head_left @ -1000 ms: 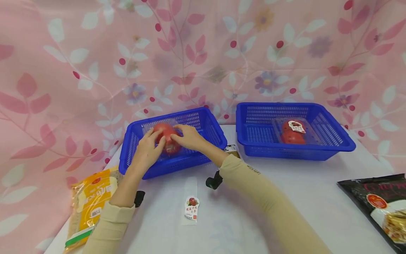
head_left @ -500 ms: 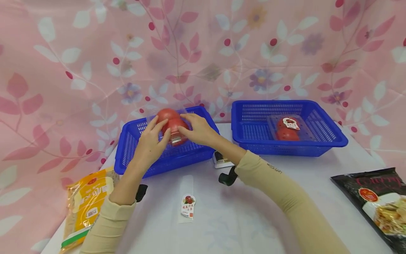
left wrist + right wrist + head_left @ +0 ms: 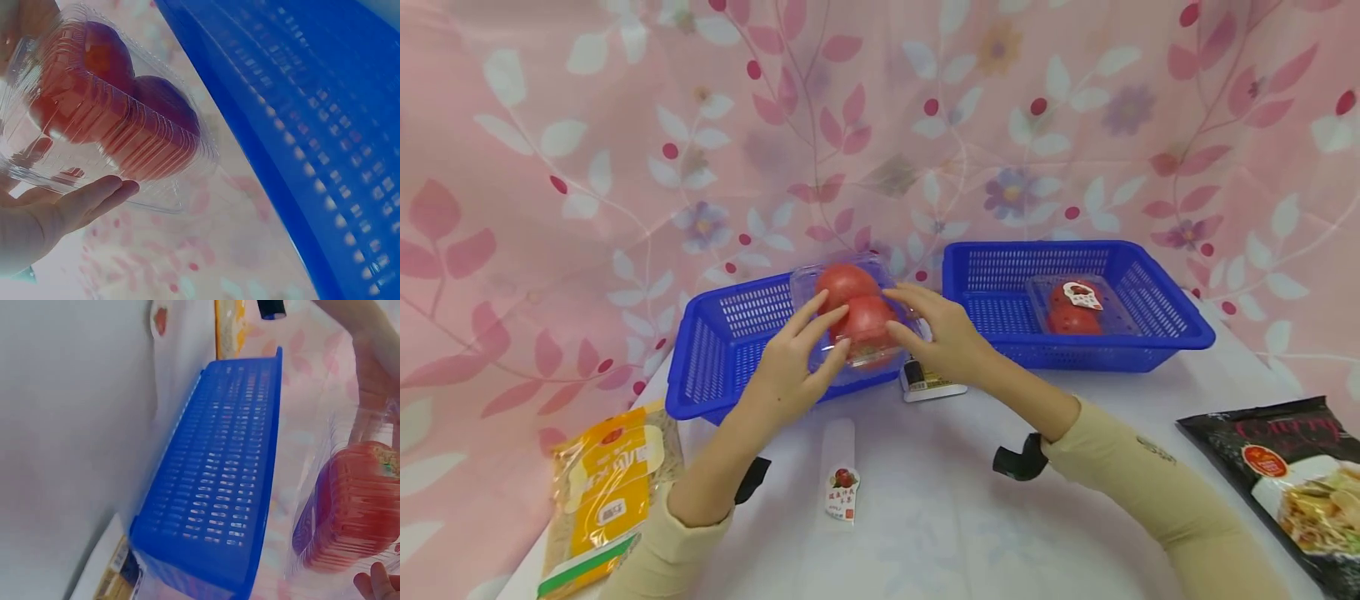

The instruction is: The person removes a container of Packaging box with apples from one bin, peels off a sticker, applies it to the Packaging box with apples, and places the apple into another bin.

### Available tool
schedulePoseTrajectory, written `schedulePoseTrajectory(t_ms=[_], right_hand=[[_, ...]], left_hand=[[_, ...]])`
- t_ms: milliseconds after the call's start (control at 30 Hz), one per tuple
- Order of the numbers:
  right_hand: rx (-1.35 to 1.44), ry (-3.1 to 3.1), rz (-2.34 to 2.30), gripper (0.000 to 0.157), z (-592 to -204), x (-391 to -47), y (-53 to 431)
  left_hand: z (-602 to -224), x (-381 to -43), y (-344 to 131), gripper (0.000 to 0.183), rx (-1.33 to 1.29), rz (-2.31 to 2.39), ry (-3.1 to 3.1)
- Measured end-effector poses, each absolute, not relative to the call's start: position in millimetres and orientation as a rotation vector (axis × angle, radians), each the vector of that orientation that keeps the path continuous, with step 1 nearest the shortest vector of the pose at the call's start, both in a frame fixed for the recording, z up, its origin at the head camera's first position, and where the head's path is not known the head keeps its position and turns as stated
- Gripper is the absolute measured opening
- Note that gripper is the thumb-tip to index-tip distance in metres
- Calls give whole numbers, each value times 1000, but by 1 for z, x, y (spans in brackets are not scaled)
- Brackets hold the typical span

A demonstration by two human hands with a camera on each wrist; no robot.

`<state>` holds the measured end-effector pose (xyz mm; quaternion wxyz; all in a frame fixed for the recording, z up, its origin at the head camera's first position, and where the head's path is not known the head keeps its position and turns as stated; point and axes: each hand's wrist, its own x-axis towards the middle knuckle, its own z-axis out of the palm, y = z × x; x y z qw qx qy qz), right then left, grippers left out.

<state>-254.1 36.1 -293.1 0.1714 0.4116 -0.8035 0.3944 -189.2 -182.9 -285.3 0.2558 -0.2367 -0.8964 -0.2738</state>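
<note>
A clear plastic box of red apples [image 3: 863,325] is raised above the left blue basket [image 3: 752,312], tilted, near the basket's right end. My left hand [image 3: 793,367] holds the box's left side, fingers spread along it. On the opposite side my right hand [image 3: 947,333] grips the box with fingers and thumb. The left wrist view shows the clear box [image 3: 119,106] from below, apart from the basket rim [image 3: 250,162]. In the right wrist view the apples [image 3: 359,500] show through the plastic, beside the basket's mesh wall [image 3: 219,450].
A second blue basket [image 3: 1112,354] at right holds another labelled box of red apples [image 3: 1075,312]. A label on a clear strip [image 3: 841,492] lies in front. A yellow bag [image 3: 606,492] lies left, a black food bag [image 3: 1285,483] right, and a small packet [image 3: 928,385] between the baskets.
Both hands have lifted the apple box out of the left basket and moved it to the right. The head view has shifted slightly.
</note>
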Motion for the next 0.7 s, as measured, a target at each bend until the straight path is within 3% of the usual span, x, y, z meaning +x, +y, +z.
schedulePoseTrajectory(t_ms=[433,700], right_hand=[[996,-2470,1139,50,-304,-175,120],[964,-2613,1141,56,-323,-152,148]], left_hand=[[-312,-156,-136,43,-1161,-583,-2208],[-341,-144,-121,50,-1316,-530,-2253]])
